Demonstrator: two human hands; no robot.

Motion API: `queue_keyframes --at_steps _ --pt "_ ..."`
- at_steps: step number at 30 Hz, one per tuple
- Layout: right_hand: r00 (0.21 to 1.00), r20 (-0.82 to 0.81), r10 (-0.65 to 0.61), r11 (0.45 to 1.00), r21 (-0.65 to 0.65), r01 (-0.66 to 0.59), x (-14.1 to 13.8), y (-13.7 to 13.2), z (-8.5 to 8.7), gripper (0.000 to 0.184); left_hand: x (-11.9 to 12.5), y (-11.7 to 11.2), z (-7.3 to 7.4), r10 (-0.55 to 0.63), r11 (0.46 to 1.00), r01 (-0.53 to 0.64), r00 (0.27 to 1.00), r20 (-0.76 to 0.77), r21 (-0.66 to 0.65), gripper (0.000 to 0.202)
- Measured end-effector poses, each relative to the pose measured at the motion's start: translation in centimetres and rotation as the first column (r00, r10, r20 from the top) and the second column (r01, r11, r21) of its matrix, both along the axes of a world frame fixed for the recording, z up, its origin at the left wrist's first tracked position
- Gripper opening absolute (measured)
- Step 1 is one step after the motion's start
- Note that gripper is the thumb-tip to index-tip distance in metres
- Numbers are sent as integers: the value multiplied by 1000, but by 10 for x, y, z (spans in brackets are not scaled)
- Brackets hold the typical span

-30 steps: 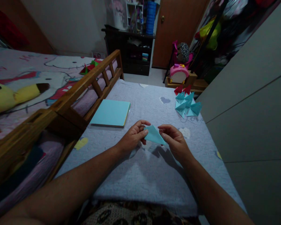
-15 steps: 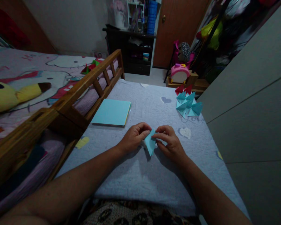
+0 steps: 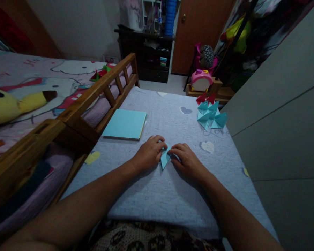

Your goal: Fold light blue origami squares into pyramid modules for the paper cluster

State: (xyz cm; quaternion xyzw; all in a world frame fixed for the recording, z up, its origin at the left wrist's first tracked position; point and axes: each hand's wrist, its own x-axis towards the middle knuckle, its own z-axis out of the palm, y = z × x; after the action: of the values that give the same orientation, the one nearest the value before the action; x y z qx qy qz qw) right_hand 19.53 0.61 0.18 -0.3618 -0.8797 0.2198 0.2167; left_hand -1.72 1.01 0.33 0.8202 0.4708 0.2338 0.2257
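A small folded piece of light-blue paper (image 3: pixel 165 159) lies between my hands, low on the bed sheet, its pointed end toward me. My left hand (image 3: pixel 150 153) has its fingers closed on the paper's left and upper edge. From the other side, my right hand (image 3: pixel 186 159) pinches the right edge with its fingertips. Parts of the paper are hidden under the fingers. Beyond my left hand lies a stack of square paper (image 3: pixel 125 124) with a light-blue top sheet. Several light-blue folded paper pieces (image 3: pixel 210 116) stand at the far right, with red folded paper (image 3: pixel 205 98) behind them.
A wooden bed rail (image 3: pixel 99 89) runs along the left, with a second bed and a yellow plush toy (image 3: pixel 5 106) past it. White cabinet doors (image 3: pixel 285 115) rise at the right. A dark shelf unit (image 3: pixel 146 55) and a pink toy case (image 3: pixel 201 81) stand at the back.
The folded paper has gone lower and slightly left, from being held up and tilted to lying near the sheet. My left fingers have moved over its top, and my right hand has shifted slightly left.
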Motion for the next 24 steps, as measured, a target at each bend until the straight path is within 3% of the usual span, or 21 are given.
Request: queue_keyframes --at_steps 6,10,17,24 --pt "999 -37 -28 999 -36 26 0 2 -1 22 -13 6 11 -218 972 217 976 0 -92 38" --pt "998 -49 -32 999 -46 30 -1 3 -1 17 -19 9 15 -255 956 259 966 43 -137 37" --pt "997 -59 -56 997 -58 52 -2 6 -2 15 -25 18 14 -190 934 246 956 223 -261 19" --pt "975 -126 -182 980 -109 169 -6 5 -5 13 -13 17 9 -51 977 80 988 145 -199 12"
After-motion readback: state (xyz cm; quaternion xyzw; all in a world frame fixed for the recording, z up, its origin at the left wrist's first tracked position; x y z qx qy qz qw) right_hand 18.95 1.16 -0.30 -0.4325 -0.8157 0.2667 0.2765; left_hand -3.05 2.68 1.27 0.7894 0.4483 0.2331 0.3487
